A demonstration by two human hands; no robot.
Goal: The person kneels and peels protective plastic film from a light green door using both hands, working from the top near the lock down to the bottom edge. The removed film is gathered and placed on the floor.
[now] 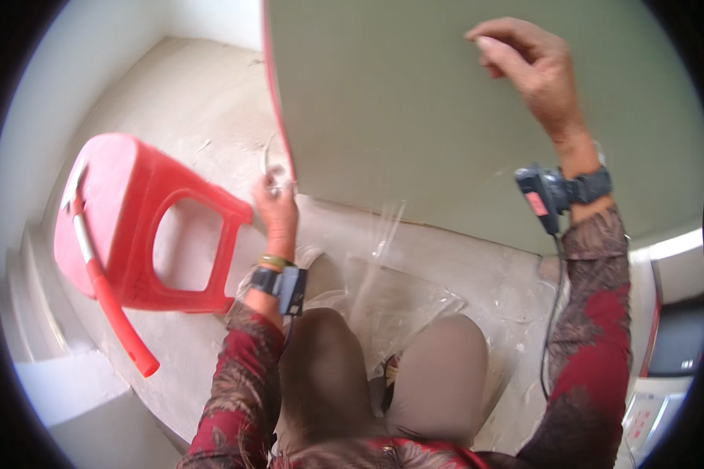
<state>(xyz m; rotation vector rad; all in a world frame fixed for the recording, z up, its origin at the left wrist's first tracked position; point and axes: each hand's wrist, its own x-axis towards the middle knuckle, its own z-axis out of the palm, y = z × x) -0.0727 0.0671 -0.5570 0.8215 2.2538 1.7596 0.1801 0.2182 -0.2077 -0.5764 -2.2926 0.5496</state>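
My left hand [278,208] is at the lower left corner of a large grey-green panel [399,117], by its pinkish-red edge strip [277,111]. Its fingers close around a small whitish thing [276,176], too blurred to name. Raised in front of the panel's upper right part is my right hand [534,67], thumb and fingertips drawn together. Whether anything thin is pinched there is not clear. Crumpled clear plastic film [393,299] lies before my knees, and a shiny strip of it rises near the panel's bottom edge.
Left of me stands a red plastic stool [144,234]. On its seat lies a hammer [97,275], its red handle overhanging the side. A pale wall [41,135] and a white block [76,387] border the left. Dark equipment [680,340] sits at the far right.
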